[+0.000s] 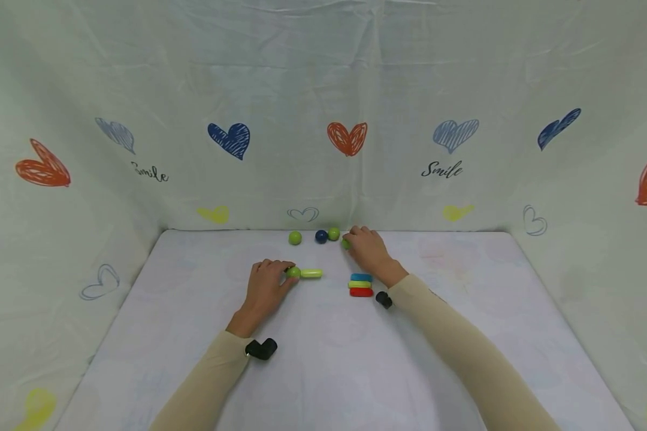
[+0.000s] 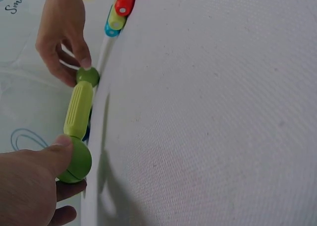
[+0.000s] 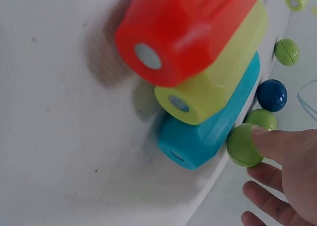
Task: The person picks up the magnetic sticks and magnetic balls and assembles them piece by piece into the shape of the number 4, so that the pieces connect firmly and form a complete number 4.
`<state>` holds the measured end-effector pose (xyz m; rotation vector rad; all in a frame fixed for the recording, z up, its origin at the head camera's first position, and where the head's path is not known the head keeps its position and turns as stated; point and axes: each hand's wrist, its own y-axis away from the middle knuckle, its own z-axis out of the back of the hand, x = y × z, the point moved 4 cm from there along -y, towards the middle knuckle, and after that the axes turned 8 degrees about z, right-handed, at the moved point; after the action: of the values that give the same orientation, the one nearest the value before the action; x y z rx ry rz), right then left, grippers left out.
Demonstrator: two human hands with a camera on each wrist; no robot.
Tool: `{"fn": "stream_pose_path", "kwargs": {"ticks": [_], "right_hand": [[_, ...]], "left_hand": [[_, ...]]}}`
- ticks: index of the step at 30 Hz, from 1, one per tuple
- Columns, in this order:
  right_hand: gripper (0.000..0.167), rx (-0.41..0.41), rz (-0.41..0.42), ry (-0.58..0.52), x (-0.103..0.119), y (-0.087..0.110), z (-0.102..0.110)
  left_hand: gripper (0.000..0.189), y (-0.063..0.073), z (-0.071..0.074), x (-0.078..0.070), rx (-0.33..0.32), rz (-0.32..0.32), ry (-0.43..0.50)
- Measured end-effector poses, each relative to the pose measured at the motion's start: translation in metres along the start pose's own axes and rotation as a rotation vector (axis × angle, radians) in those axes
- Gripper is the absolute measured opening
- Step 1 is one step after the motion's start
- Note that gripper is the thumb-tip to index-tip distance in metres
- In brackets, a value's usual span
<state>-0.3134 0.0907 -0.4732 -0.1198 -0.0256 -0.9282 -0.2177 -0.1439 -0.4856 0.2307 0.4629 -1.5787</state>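
Near the table's middle, the left hand [image 1: 264, 287] pinches a green ball [image 2: 80, 161] between thumb and fingers. A ribbed yellow-green rod [image 2: 78, 109] extends from that ball, end against it, pointing right in the head view. Farther back, the right hand [image 1: 368, 248] grips another green ball [image 3: 242, 145] with its thumb on top. Just left of that hand are a green ball [image 1: 333, 233] and a dark blue ball [image 1: 321, 237]. A further green ball [image 1: 295, 238] lies farther left along the back edge.
In front of the right hand lie three rods side by side: blue [image 1: 361, 277], yellow-green [image 1: 359, 284] and red [image 1: 361, 293]. Their ends show silvery discs in the right wrist view. Behind the white table [image 1: 323, 371] hangs a pale sheet [image 1: 291, 72] printed with hearts.
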Motion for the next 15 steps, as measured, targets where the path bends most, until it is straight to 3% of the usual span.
{"fn": "stream_pose_path", "kwargs": {"ticks": [10, 15], "right_hand": [[0.031, 0.018, -0.035, -0.022, 0.000, 0.006, 0.000], [0.030, -0.012, -0.008, -0.036, 0.004, 0.012, 0.001]], "left_hand": [[0.035, 0.003, 0.003, 0.001, -0.002, -0.018, 0.042], [0.034, 0.003, 0.002, 0.002, 0.000, -0.016, 0.047]]}}
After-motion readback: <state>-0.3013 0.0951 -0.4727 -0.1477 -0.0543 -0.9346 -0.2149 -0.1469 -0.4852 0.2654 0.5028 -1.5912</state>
